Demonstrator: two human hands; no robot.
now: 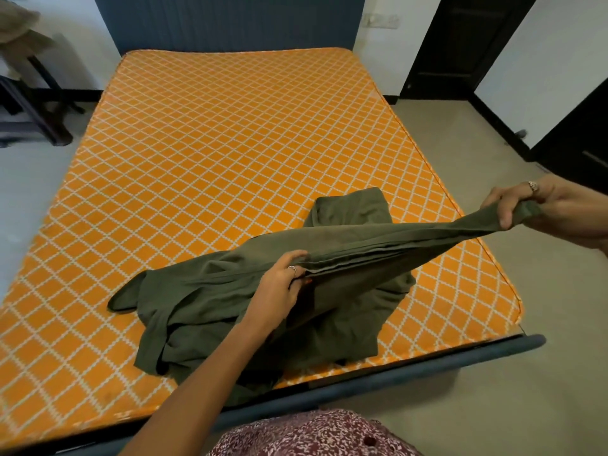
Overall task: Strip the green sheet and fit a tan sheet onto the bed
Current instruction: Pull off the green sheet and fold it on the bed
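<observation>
On the bare orange mattress [210, 153] with its white diamond lines lies the bunched dark green cloth sheet [210, 311], near the foot of the bed. The left hand [283, 278] pinches stacked folded edges of the sheet in the middle. The right hand [543, 209] has its fingers curled round one gathered end, lifted off to the side. Between both hands the green cloth is stretched tight. A dark blue padded headboard [230, 21] stands at the far end.

The left hand [283, 274] is stretched forward with its fingers pinched closed; the right hand [539, 205] is raised to the side, fingers curled tightly.
</observation>
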